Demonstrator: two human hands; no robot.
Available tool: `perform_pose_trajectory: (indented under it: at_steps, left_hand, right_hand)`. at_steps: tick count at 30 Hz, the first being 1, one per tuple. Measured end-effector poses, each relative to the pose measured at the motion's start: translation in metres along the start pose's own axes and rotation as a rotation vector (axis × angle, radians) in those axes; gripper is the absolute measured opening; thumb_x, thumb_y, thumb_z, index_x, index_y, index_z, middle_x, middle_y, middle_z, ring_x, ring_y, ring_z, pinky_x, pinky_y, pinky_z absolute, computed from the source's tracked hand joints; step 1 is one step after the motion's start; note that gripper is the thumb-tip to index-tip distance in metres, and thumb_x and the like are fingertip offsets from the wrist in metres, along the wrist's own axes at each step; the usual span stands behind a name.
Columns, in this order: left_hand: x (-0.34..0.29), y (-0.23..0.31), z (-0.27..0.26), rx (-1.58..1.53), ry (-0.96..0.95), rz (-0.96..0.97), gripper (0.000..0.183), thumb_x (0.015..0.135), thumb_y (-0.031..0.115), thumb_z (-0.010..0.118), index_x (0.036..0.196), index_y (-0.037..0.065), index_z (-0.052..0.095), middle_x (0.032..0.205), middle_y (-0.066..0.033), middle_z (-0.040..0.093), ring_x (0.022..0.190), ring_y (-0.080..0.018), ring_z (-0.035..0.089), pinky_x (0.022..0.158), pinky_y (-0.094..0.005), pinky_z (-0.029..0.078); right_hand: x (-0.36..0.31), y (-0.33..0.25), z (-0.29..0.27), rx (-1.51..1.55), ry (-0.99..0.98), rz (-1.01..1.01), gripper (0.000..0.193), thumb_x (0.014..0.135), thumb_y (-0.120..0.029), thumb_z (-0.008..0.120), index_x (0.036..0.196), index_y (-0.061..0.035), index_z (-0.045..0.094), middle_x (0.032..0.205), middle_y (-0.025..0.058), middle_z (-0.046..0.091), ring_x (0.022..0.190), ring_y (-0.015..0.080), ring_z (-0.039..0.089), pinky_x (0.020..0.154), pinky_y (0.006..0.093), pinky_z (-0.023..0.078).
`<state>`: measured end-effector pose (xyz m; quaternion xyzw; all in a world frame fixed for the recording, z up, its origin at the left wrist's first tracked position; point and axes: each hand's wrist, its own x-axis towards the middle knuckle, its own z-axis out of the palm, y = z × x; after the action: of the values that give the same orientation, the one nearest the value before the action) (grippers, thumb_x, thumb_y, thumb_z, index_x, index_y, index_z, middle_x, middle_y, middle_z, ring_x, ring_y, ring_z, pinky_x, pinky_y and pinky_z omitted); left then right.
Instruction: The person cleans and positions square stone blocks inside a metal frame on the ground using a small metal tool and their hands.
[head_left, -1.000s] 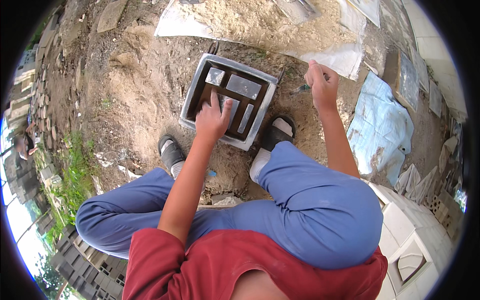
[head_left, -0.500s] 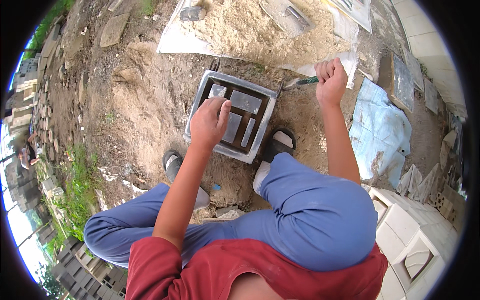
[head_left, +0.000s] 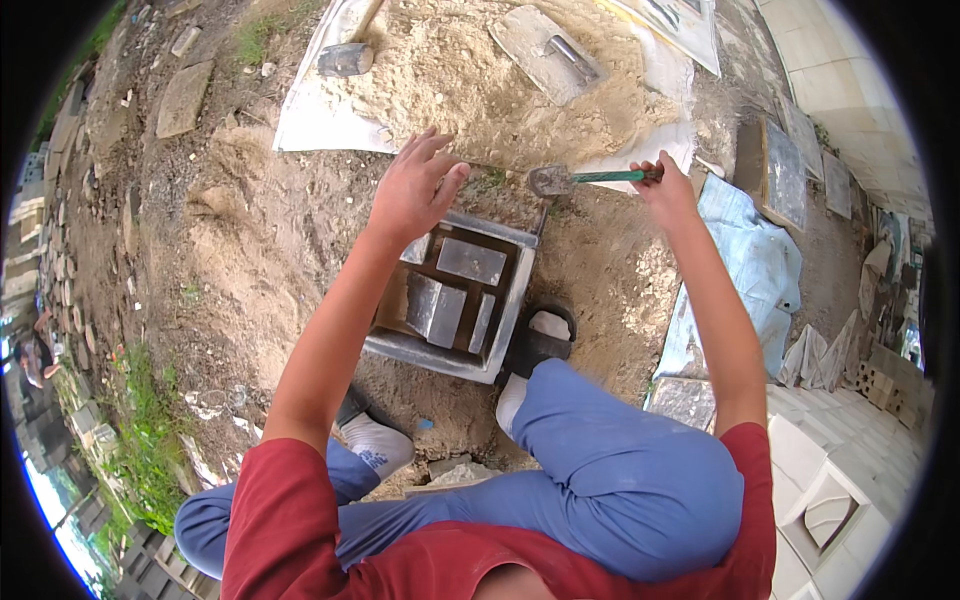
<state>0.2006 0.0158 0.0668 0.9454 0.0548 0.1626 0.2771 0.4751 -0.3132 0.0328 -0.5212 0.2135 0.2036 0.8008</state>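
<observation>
Between my feet sits a square metal block mould (head_left: 440,366) with dark inner walls and several grey rectangular cores. One core (head_left: 436,309) at the mould's left looks tilted. My left hand (head_left: 414,190) is over the mould's far left corner, fingers stretched and apart, holding nothing; whether it touches the rim is hidden. To the right, my right hand (head_left: 666,190) grips the end of a small green-handled trowel (head_left: 606,177). Its grey, dirty blade points left, just beyond the mould's far right corner.
Ahead lies a white sheet (head_left: 318,115) heaped with sand (head_left: 450,90), carrying a mallet (head_left: 345,60) and a float trowel (head_left: 550,58). A pale blue sheet (head_left: 740,260) is at right, above stacked white blocks (head_left: 800,470). My sandalled foot (head_left: 545,338) stands beside the mould.
My left hand has moved forward from over the mould's cores to its far corner. The trowel has swung up and left, its blade now plainly visible. The left core has tipped. The view has shifted.
</observation>
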Motion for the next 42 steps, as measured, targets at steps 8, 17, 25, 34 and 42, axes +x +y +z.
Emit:
perform_pose_trajectory:
  at_steps: [8, 17, 25, 34, 42]
  left_hand:
    - [0.023, -0.067, 0.015, -0.040, -0.076, -0.150, 0.039, 0.107, 0.033, 0.047, 0.113, 0.003, 0.071, 0.135, -0.0199, 0.062, 0.138, -0.0422, 0.048, 0.112, -0.0475, 0.042]
    - [0.017, -0.048, 0.023, -0.113, -0.049, -0.292, 0.041, 0.108, 0.034, 0.047, 0.109, 0.000, 0.069, 0.123, -0.0224, 0.065, 0.116, -0.0433, 0.060, 0.100, -0.0484, 0.048]
    - [0.021, -0.046, 0.011, -0.137, -0.014, -0.342, 0.051, 0.109, 0.040, 0.040, 0.106, -0.001, 0.070, 0.124, -0.0222, 0.066, 0.119, -0.0424, 0.059, 0.102, -0.0470, 0.046]
    - [0.029, -0.041, 0.013, -0.137, 0.044, -0.353, 0.035, 0.105, 0.029, 0.051, 0.098, -0.001, 0.068, 0.118, -0.0216, 0.066, 0.111, -0.0427, 0.060, 0.096, -0.0492, 0.048]
    - [0.024, -0.041, 0.013, -0.121, 0.048, -0.379, 0.045, 0.108, 0.036, 0.043, 0.098, 0.000, 0.068, 0.118, -0.0197, 0.067, 0.111, -0.0422, 0.061, 0.098, -0.0473, 0.047]
  right_hand:
    - [0.015, -0.021, 0.102, -1.578, -0.335, -0.360, 0.063, 0.097, -0.046, 0.064, 0.137, 0.0025, 0.056, 0.139, 0.0236, 0.058, 0.124, 0.0335, 0.060, 0.107, 0.0420, 0.045]
    - [0.108, 0.006, 0.200, -1.626, -0.504, -0.812, 0.048, 0.100, -0.045, 0.061, 0.126, -0.0047, 0.059, 0.113, 0.0217, 0.066, 0.101, 0.0377, 0.066, 0.089, 0.0464, 0.053]
    - [0.018, -0.056, 0.181, -2.005, -0.508, -0.779, 0.029, 0.097, -0.036, 0.063, 0.109, -0.0100, 0.069, 0.093, 0.0164, 0.072, 0.088, 0.0386, 0.070, 0.076, 0.0471, 0.054]
    - [0.038, 0.017, 0.160, -1.691, -0.479, -0.719, 0.030, 0.096, -0.038, 0.065, 0.105, -0.0095, 0.071, 0.085, 0.0170, 0.071, 0.079, 0.0369, 0.069, 0.070, 0.0472, 0.054]
    - [0.076, 0.047, 0.206, -1.696, -0.562, -0.941, 0.031, 0.098, -0.038, 0.065, 0.115, -0.0130, 0.072, 0.090, 0.0126, 0.073, 0.074, 0.0316, 0.069, 0.065, 0.0416, 0.054]
